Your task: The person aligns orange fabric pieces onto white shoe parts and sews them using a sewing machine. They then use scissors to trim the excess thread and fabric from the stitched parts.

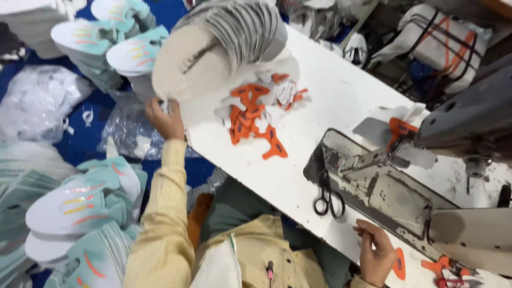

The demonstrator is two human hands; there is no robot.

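Note:
My left hand reaches out to the far left edge of the white table and grips the rim of a beige cut fabric piece. That piece lies at the bottom of a fanned stack of grey-white pieces. Next to it lies a pile of orange and white small cut parts. My right hand rests near the table's front edge, fingers curled beside an orange piece; it holds nothing that I can see.
A grey sewing machine stands at the right on its metal bed plate, an orange piece under its head. Black scissors lie by the plate. Stacks of mint-and-white shoe uppers fill the left floor.

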